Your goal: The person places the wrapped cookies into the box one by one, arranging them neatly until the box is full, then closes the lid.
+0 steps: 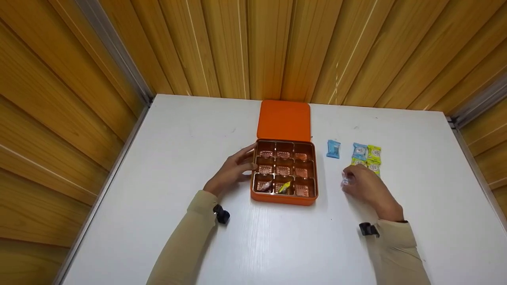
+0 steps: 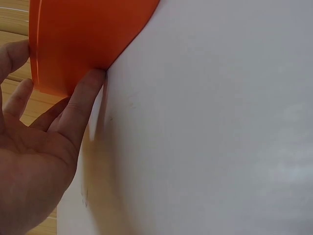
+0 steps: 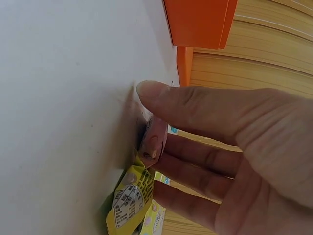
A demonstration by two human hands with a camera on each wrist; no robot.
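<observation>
An orange box (image 1: pixel 284 199) with a brown divided insert lies on the white table, its lid (image 1: pixel 284 120) folded back. One pinkish wrapped candy (image 1: pixel 264 186) sits in the front left compartment, a yellow one (image 1: pixel 284 187) in the front middle. My left hand (image 1: pixel 233 171) touches the box's left wall and rim with fairly straight fingers, as the left wrist view shows. To the right of the box, my right hand (image 1: pixel 368 188) pinches a pink wrapped candy (image 3: pixel 154 139) between thumb and fingers, low over the table. A yellow candy (image 3: pixel 131 198) lies against it in the right wrist view.
Beyond my right hand, a blue candy (image 1: pixel 359 151) and several yellow candies (image 1: pixel 374 153) form a tight cluster, partly covered by the hand. Another blue candy (image 1: pixel 333 149) lies between them and the box. Wood-look panels (image 1: pixel 269 51) rise behind the table.
</observation>
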